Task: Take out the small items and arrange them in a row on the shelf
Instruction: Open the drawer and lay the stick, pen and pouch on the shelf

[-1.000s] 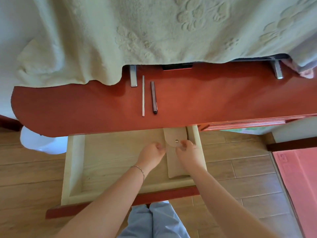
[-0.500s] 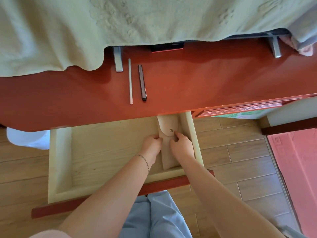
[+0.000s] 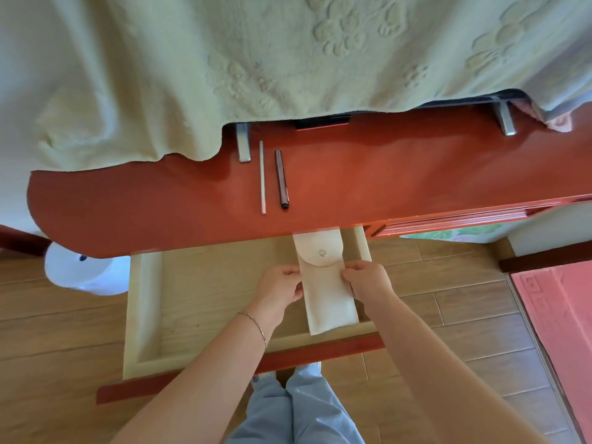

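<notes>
1. Here, a cream pouch [image 3: 330,293] with a round snap on its flap lies lengthwise in the right part of an open wooden drawer [image 3: 205,290], its near end over the drawer's front edge.
2. The left hand [image 3: 282,285] pinches the pouch's left edge just below the flap, fingers curled onto the fabric; a thin bracelet [image 3: 254,325] circles that wrist.
3. The right hand [image 3: 368,280] grips the pouch's right edge at about the same height, so the pouch is held between both hands.
4. The flap is folded down (whether the snap is fastened cannot be told).
5. Above the drawer, the red shelf [image 3: 384,181] carries two small items side by side, close but apart: a thin white stick [image 3: 262,177] on the left and a dark pen [image 3: 281,179] on the right, both pointing toward the person.
6. Just left of the stick stands a metal foot [image 3: 243,145]; a second metal foot [image 3: 506,121] sits far to the right.
7. A pale green blanket [image 3: 224,59] hangs over the back of the shelf and hides whatever the feet support.
8. Below, light blue trousers [image 3: 298,408] show over a wood-plank floor [image 3: 448,315], and a red mat [image 3: 560,309] lies at the right edge.
</notes>
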